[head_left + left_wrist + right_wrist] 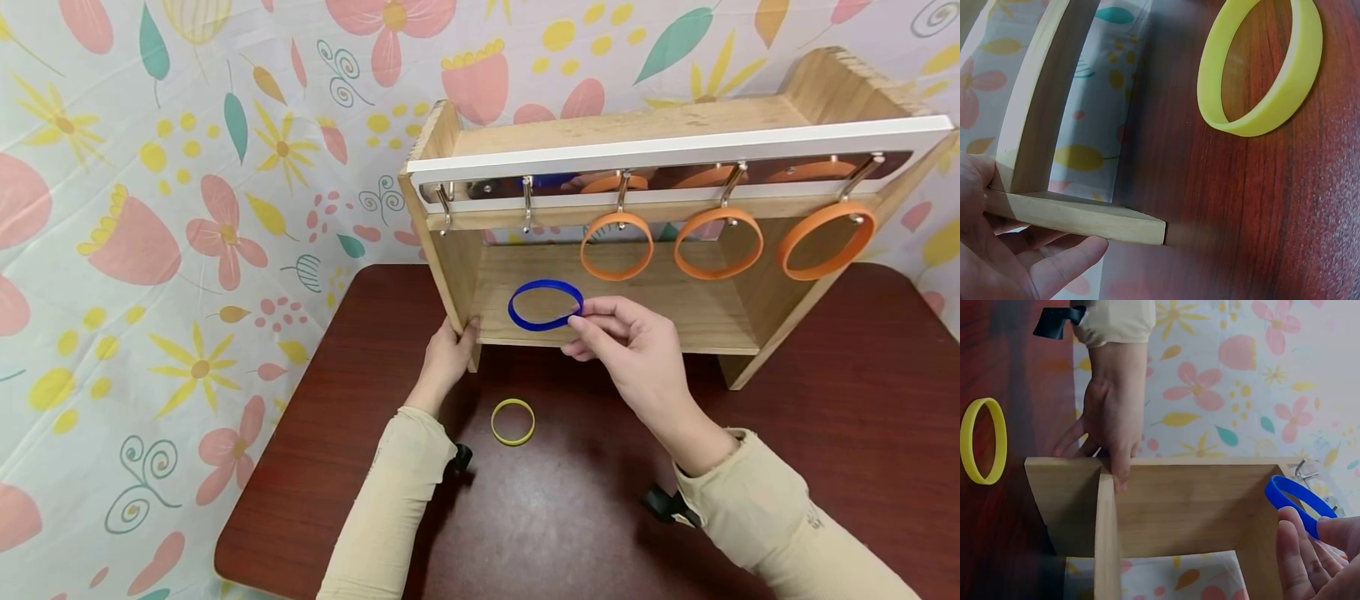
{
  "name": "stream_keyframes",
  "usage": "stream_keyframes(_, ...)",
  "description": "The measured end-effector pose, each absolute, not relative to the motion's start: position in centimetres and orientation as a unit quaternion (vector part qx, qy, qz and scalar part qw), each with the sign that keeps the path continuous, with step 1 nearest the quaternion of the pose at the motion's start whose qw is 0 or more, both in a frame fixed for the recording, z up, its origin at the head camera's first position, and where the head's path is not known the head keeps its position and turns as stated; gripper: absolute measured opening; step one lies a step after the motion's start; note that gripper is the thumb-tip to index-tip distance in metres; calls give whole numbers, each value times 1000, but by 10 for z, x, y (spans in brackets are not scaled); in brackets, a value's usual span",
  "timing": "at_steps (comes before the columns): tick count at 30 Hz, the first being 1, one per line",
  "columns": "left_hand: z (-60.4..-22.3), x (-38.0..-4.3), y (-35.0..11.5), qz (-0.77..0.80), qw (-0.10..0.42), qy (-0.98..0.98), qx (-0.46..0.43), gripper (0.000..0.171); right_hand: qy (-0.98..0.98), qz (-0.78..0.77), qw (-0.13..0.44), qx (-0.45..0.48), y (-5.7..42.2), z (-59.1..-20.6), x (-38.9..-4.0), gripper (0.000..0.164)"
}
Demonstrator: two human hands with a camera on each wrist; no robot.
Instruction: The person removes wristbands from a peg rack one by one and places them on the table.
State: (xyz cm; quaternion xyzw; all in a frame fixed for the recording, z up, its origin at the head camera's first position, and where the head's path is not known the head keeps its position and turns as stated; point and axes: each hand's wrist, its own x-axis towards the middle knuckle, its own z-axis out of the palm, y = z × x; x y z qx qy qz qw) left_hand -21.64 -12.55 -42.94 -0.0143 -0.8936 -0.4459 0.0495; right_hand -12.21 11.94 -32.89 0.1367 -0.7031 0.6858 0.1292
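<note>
Between thumb and fingers, my right hand (633,346) pinches a blue silicone wristband (534,327) by its right side. The band (1286,495) hangs in the air before the wooden rack (712,321), below the two left metal hooks. My left hand (442,358) grips the rack's lower left corner; in the left wrist view its fingers (1066,265) curl under the side panel (1091,215). Orange wristbands hang on the other three hooks: one on the middle hook (622,196), two farther right. A yellow wristband (513,442) lies on the table, right of my left forearm.
The dark red-brown table (330,400) has a rounded left edge. A floral cloth (285,208) hangs behind and to the left. The white hook rail (675,157) runs along the rack's upper front. Black straps (660,504) stick out at my cuffs.
</note>
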Motion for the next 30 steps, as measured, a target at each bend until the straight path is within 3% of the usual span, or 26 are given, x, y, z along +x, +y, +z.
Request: stream_keyframes(30, -431, -218, -126, -448, 53, -892, -19, 36, -722, 673, 111, 112, 138, -355, -115, 21)
